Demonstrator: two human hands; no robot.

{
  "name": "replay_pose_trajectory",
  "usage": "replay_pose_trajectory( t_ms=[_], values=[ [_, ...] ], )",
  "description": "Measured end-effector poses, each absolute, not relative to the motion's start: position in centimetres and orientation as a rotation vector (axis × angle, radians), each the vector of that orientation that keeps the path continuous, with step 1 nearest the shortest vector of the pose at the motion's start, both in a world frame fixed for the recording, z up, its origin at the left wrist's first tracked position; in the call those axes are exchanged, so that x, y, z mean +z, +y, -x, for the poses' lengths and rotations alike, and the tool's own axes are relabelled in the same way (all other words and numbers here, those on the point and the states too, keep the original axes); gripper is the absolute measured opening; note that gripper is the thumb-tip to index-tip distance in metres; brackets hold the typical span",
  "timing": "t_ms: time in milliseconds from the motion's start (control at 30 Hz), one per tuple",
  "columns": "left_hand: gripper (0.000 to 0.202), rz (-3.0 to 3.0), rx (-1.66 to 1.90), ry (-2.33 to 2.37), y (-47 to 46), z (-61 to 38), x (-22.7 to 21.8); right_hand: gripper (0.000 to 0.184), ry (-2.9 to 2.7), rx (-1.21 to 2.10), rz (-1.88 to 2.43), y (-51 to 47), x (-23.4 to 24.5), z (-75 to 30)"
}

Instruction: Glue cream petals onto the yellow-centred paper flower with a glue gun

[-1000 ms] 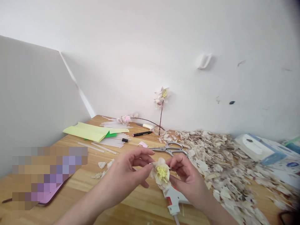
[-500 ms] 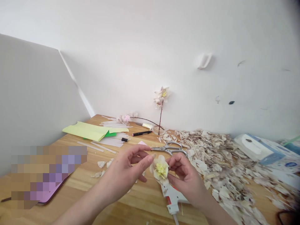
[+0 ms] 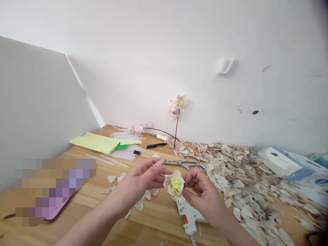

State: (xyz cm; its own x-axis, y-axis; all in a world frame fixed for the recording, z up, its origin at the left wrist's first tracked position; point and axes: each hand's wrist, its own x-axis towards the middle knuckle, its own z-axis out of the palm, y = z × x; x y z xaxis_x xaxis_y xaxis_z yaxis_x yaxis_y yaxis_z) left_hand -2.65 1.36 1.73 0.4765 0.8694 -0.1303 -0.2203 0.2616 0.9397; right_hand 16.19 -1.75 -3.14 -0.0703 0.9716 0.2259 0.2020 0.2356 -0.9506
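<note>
Hands meet at the flower (image 3: 174,184): the right hand (image 3: 202,191) pinches it from behind, yellow centre turned toward the wearer, likely so its face is in sight. The left hand (image 3: 143,177), fingers loosely spread, touches its left petals. Glue gun (image 3: 188,215) lies just beneath, scissors (image 3: 186,162) just beyond. Scraps (image 3: 243,177) crowd the counter (image 3: 102,198) right of the hands; bare room lies left.

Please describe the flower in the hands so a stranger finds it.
Over the near middle of the wooden table, the left hand and right hand meet. Between them is a small cream flower with a yellow centre. The other flowers sit on dark stems back by the wall; only this one is held.
</note>
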Motion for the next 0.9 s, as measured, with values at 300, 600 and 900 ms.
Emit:
replay_pose_trajectory(
  t_ms=[300,600,900],
  values=[
    [0.039,-0.897,0.883,0.726,1.7,1.5,0.7,0.02,-1.44,0.966,1.159,-1.4,-3.4,-16.0],
    [0.025,-0.699,0.888,0.688,1.8,1.0,1.1,0.023,-1.337,0.952,1.169,-1.0,-3.8,-16.1],
    [0.025,-0.94,0.925,0.662,1.7,0.4,-1.9,0.034,-1.116,0.958,1.14,-0.5,-3.5,-15.5]
  ],
)
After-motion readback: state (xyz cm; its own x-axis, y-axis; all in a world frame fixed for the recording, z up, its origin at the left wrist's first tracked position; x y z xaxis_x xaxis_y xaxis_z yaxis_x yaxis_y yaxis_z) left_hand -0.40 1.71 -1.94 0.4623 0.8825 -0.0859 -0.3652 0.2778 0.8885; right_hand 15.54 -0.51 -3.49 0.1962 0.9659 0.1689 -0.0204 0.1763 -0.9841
